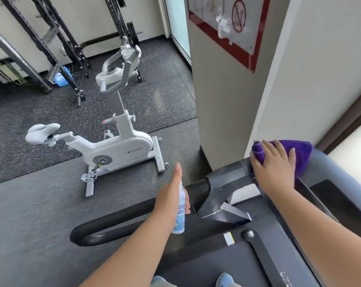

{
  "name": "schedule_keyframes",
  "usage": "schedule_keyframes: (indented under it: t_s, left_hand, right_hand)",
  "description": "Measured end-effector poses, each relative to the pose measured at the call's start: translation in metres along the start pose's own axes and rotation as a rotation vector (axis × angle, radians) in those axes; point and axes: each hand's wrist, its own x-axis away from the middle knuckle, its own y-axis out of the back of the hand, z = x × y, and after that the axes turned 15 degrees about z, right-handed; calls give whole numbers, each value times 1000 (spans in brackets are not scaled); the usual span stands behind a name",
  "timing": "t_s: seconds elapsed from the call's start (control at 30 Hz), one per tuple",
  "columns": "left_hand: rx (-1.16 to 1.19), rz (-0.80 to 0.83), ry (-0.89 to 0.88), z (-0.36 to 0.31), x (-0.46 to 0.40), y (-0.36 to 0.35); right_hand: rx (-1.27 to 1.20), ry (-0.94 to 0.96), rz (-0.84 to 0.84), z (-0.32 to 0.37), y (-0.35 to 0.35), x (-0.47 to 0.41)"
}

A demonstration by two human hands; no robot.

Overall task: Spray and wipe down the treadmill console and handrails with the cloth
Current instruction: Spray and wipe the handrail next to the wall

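The purple cloth [299,154] is pressed flat onto the top-left corner of the treadmill console [333,195] by the right hand [274,166]; fingers are spread over the bunched fabric, palm down, w/ part of the cloth folded up at the fingertips. The spray bottle [180,212] is held upright in the left hand [171,195], fingers wrapped round its body, just left of the console & above the left handrail [121,226]; whether a finger sits on the nozzle cannot be told.

Step in hand, as judged: the console's corner & top edge are being wiped, bottle kept ready.

To do it well:
- The cloth is best kept flat under the whole palm, not balled, so more surface is covered per pass
- Strokes are best run along the console edge, then down over the angled bracket [223,195] below-left of the console, overlapping each time
- Spray is better put on the cloth than straight at the console screen, since liquid could seep into buttons
- The handrail left of the console looks not yet reached by the cloth; the cloth can be wrapped round the tube & slid along
- A fresh face of the cloth should be turned out once damp

Well left of the console, a white exercise bike [111,141] stands on the floor [30,214], not involved
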Motion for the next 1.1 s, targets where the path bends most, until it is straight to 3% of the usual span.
schedule_keyframes:
  t_s: [0.27,0.53,0.83,1.1]
  left_hand:
    - [-18,66,37,11,-2,15]
    - [-60,210,74,18,-12,55]
    - [-280,404,72,12,-13,94]
    - [-262,343,102,25,-21,133]
  right_hand:
    - [155,108,-6,48,-32,28]
    - [246,98,40,109,-66,62]
    - [-84,2,-14,118,-63,59]
    - [-210,-74,57,127,-50,53]
